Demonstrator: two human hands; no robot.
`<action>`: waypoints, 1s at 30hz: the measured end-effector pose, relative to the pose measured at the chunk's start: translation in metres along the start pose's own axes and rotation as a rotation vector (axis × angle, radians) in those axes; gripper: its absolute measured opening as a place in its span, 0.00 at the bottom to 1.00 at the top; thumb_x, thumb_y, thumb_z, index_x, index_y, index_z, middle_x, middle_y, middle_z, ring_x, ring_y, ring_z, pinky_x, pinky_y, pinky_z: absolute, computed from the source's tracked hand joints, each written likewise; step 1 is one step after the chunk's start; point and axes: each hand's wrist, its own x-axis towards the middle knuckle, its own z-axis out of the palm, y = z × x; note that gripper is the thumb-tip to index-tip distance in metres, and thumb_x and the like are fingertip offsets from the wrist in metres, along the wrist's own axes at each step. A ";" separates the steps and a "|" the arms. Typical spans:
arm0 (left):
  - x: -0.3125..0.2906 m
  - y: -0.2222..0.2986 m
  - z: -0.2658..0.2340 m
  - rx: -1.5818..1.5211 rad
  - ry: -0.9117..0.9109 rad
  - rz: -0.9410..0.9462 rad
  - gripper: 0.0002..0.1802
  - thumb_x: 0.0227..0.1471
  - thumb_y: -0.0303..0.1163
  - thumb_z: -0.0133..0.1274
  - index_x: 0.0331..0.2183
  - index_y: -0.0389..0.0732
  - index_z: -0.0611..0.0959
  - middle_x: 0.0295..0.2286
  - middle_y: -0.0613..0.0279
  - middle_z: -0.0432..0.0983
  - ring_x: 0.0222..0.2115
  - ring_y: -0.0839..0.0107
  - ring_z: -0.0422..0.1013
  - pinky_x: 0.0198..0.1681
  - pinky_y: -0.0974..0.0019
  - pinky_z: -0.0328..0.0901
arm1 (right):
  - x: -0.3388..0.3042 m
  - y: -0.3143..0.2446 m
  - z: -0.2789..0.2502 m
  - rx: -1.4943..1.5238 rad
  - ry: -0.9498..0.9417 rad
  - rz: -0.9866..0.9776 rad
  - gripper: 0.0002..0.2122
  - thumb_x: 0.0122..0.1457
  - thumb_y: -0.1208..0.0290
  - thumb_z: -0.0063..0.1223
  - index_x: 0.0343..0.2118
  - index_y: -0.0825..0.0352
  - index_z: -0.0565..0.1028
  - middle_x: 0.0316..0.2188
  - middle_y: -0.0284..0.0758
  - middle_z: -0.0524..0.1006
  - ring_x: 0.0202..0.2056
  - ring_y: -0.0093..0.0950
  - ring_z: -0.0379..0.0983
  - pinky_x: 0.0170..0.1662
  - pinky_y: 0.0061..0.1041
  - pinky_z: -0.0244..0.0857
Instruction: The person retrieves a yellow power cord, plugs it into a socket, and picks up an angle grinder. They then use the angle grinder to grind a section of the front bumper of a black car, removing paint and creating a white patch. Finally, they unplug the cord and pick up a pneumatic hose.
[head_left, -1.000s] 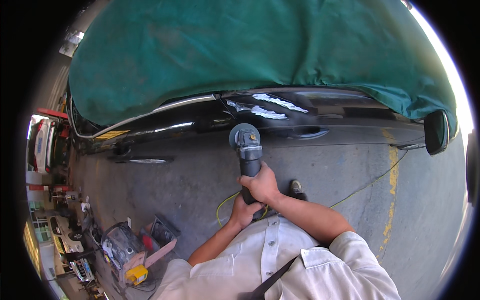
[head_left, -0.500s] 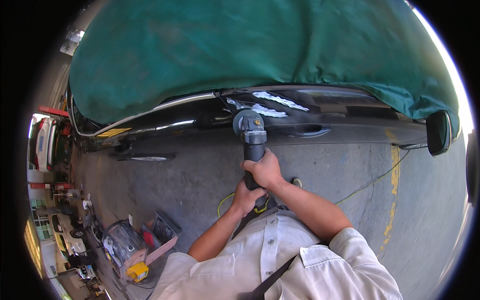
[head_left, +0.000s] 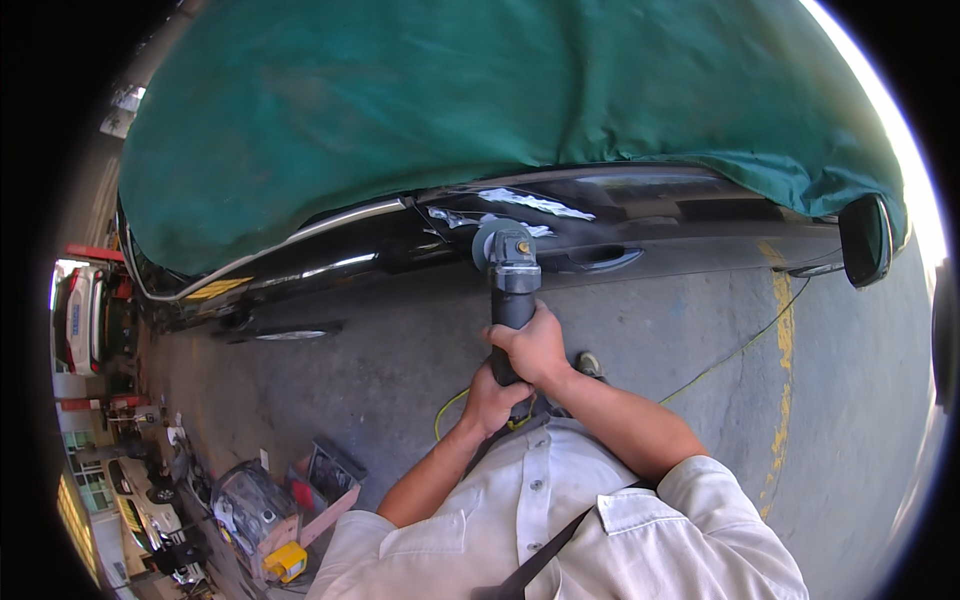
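One black, cylindrical handheld grinder [head_left: 514, 305] with a grey metal head points away from the body, held in front of the black, glossy side of a car [head_left: 690, 240]. Its round, greyish disc [head_left: 486, 241] overlaps the lower of the ragged white patches [head_left: 537, 204] on the car; whether it touches the surface cannot be told. The bare right hand [head_left: 537, 347] wraps the middle of the barrel, and the bare left hand [head_left: 494, 400] closes round its rear end, so the grip is firmly shut on both sides. White patches remain on the panel, so work there looks unfinished; how much is already done does not show. Just right of the disc sits a dark, elongated door handle [head_left: 597, 259]. Beyond, a wrinkled green cover [head_left: 480, 80] drapes the car, reaching the black side mirror [head_left: 866, 240]. Behind the left hand, a thin yellow cord [head_left: 450, 405] loops above the grey concrete floor [head_left: 690, 340], and a yellow plastic box [head_left: 287, 562] stands at lower left.
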 end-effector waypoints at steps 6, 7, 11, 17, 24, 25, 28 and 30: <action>0.014 0.004 0.011 0.018 -0.053 -0.019 0.19 0.43 0.29 0.58 0.39 0.33 0.78 0.28 0.60 0.79 0.29 0.70 0.76 0.35 0.66 0.70 | 0.006 -0.005 -0.018 0.007 0.049 -0.012 0.28 0.45 0.62 0.68 0.43 0.78 0.71 0.34 0.51 0.80 0.36 0.40 0.80 0.43 0.35 0.71; 0.016 0.003 0.013 0.003 -0.046 -0.019 0.18 0.43 0.29 0.58 0.39 0.33 0.79 0.28 0.60 0.78 0.29 0.70 0.76 0.35 0.66 0.70 | 0.007 -0.006 -0.020 -0.001 0.047 -0.010 0.28 0.45 0.62 0.68 0.43 0.78 0.72 0.35 0.51 0.80 0.36 0.41 0.80 0.43 0.36 0.71; 0.022 0.001 0.014 -0.068 -0.020 -0.038 0.18 0.44 0.27 0.58 0.39 0.34 0.77 0.28 0.61 0.78 0.27 0.71 0.76 0.33 0.67 0.71 | 0.011 -0.013 -0.019 -0.039 0.003 -0.033 0.28 0.44 0.61 0.68 0.43 0.78 0.72 0.35 0.51 0.80 0.37 0.42 0.80 0.44 0.36 0.71; 0.025 0.000 0.010 -0.056 0.025 0.041 0.16 0.45 0.28 0.57 0.38 0.33 0.79 0.28 0.60 0.78 0.28 0.70 0.75 0.35 0.66 0.70 | 0.019 -0.020 -0.014 -0.058 -0.013 -0.047 0.29 0.44 0.61 0.68 0.44 0.77 0.72 0.35 0.51 0.80 0.38 0.42 0.80 0.45 0.36 0.71; 0.028 0.002 0.009 -0.031 0.059 0.077 0.15 0.44 0.28 0.58 0.37 0.33 0.79 0.27 0.60 0.78 0.28 0.71 0.75 0.35 0.66 0.69 | 0.023 -0.019 -0.010 -0.035 -0.033 -0.066 0.29 0.44 0.61 0.68 0.45 0.77 0.72 0.36 0.50 0.80 0.38 0.42 0.80 0.45 0.35 0.71; 0.029 0.002 0.009 -0.025 0.056 0.077 0.16 0.44 0.28 0.58 0.37 0.33 0.79 0.27 0.60 0.78 0.28 0.71 0.75 0.35 0.66 0.69 | 0.024 -0.018 -0.011 -0.024 -0.032 -0.070 0.29 0.44 0.61 0.68 0.45 0.77 0.72 0.36 0.50 0.80 0.38 0.42 0.80 0.45 0.35 0.71; 0.031 0.002 0.010 0.015 0.041 0.066 0.17 0.44 0.28 0.58 0.38 0.33 0.79 0.27 0.61 0.78 0.28 0.71 0.75 0.35 0.67 0.69 | 0.024 -0.015 -0.014 -0.049 -0.051 -0.082 0.30 0.43 0.61 0.69 0.46 0.77 0.72 0.36 0.50 0.80 0.38 0.42 0.80 0.46 0.35 0.71; 0.031 0.002 0.011 0.035 0.032 0.066 0.17 0.43 0.28 0.58 0.38 0.33 0.79 0.27 0.61 0.78 0.29 0.71 0.76 0.35 0.67 0.69 | 0.024 -0.015 -0.016 -0.053 -0.037 -0.082 0.30 0.43 0.61 0.69 0.46 0.77 0.71 0.36 0.50 0.80 0.38 0.42 0.80 0.46 0.35 0.71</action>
